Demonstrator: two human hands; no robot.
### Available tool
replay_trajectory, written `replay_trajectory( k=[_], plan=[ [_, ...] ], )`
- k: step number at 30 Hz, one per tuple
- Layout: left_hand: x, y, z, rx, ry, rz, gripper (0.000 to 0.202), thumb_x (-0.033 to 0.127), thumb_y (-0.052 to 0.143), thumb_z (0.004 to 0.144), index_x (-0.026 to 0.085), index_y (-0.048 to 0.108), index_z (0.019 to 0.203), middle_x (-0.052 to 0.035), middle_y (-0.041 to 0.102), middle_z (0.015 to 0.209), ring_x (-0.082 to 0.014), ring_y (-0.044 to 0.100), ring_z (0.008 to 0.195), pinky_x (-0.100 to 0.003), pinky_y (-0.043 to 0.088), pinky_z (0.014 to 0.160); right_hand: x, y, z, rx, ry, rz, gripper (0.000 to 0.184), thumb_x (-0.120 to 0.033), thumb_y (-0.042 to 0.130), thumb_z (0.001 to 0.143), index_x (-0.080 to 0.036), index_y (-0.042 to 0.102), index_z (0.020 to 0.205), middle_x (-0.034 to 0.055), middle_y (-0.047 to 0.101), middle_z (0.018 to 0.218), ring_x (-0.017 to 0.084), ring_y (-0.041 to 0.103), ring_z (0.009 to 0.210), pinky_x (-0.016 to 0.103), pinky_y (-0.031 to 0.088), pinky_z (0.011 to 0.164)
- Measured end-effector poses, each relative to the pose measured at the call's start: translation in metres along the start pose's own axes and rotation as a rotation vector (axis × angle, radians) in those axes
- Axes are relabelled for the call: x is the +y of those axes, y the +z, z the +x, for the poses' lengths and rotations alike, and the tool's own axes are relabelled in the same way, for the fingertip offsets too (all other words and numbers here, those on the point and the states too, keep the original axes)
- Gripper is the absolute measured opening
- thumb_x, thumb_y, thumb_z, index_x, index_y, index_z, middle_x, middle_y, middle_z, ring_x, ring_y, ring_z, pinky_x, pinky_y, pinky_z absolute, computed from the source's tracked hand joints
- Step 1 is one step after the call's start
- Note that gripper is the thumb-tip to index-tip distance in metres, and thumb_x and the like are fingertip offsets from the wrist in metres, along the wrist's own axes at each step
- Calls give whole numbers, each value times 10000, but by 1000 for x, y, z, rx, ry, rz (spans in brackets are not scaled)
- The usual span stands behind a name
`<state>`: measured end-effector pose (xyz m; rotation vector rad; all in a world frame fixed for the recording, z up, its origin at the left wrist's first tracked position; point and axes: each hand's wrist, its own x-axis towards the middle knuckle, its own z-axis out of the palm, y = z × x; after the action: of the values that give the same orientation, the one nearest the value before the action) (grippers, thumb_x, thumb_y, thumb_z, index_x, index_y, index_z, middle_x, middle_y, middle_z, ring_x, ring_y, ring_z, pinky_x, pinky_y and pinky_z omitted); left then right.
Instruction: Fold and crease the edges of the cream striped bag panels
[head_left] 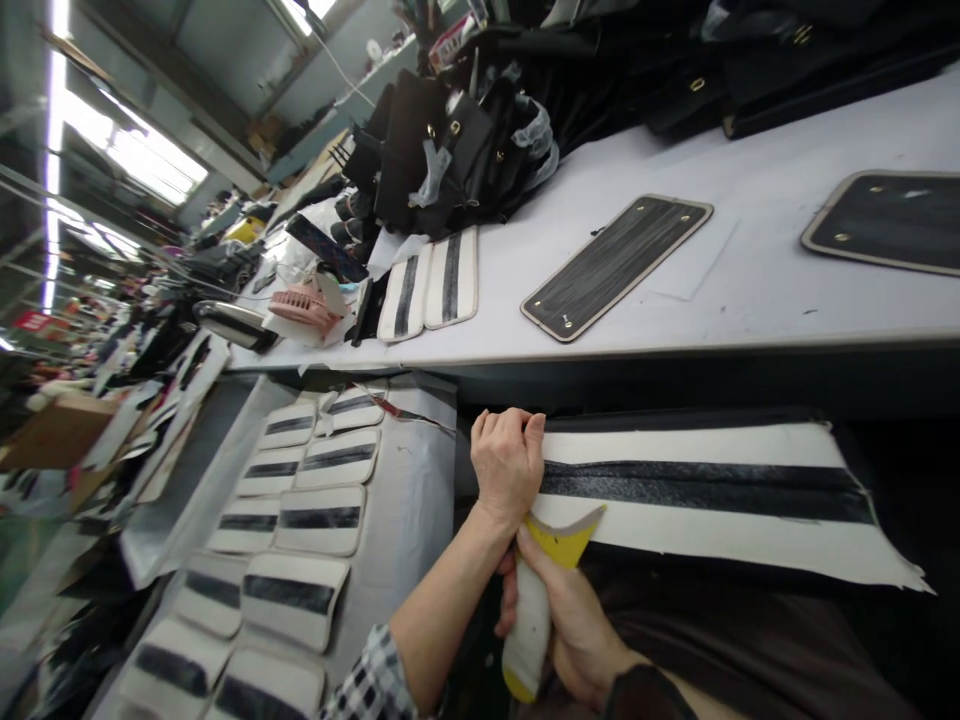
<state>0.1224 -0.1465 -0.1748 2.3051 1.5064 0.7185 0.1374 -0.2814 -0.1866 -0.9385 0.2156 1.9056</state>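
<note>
Black-striped white panel (712, 485), perhaps frayed, left fingers (495, 428) curled on it, right fingers (508, 600) round tool (531, 610)

Left hand (510, 460): ours, back up, fingers curled in, fingertips hidden.
Left forearm (442, 600): comes in from lower left, slants up-right, wrist near straight.
Right hand (581, 620): ours, lower, closed in a firm grip, fingers (508, 605) wrapped round.
Right thumb (538, 555): points up-left, just beside our left wrist; can't tell if touching.
Right forearm (690, 695): enters lower right, short stretch visible.
</note>
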Motion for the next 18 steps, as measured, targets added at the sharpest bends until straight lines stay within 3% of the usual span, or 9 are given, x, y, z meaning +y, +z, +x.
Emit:
replay_trajectory(
  k=[3,5,8,10,12,15,18],
  plan=[
    [-4,-1,3,-1,-168,-339,365,515,529,906,206,636,744,-64,641,803,-249,573,928,-443,348,1024,-1,-3,-13,-21,-30,-71,602,-674,789,578,-126,624,768,6,587,530,151,572,445,280,477,492],
    [-11,-1,5,-4,-235,-512,444,565,469,920,200,659,753,-69,671,817,-233,608,891,-406,420,956,-4,-9,-23,-45,-60,-146,592,-670,773,611,-129,620,795,3,582,528,154,575,455,279,476,495],
    [-23,-4,0,27,-336,-738,606,599,257,968,168,683,964,-115,718,1021,-218,663,957,-380,493,915,-15,-27,-39,-51,-89,-261,558,-672,721,686,-135,613,791,-14,536,477,134,515,395,262,436,438],
    [-29,-8,-15,64,-419,-860,647,586,193,979,145,632,1156,-152,672,1204,-220,644,1098,-388,487,976,-26,-42,-49,-31,-106,-324,513,-644,691,743,-140,611,799,-19,520,470,126,490,373,250,408,409],
    [-32,-12,-39,97,-513,-983,584,559,272,980,158,567,1286,-148,589,1347,-216,567,1237,-383,432,1068,-43,-59,-58,0,-144,-359,488,-626,670,777,-148,617,863,-14,541,503,132,497,374,254,404,400],
    [-23,-14,-81,92,-626,-1148,492,503,455,948,235,535,1353,-70,473,1475,-215,425,1369,-365,328,1160,-76,-78,-70,-2,-214,-402,520,-666,622,794,-153,606,883,1,544,496,142,490,362,265,390,396],
    [-7,-12,-106,19,-666,-1069,556,514,540,902,308,469,1414,-8,444,1499,-238,336,1420,-388,234,1204,-118,-84,-88,56,-370,-477,495,-654,529,871,-164,580,909,-18,494,470,109,441,391,235,353,420]
  ],
)
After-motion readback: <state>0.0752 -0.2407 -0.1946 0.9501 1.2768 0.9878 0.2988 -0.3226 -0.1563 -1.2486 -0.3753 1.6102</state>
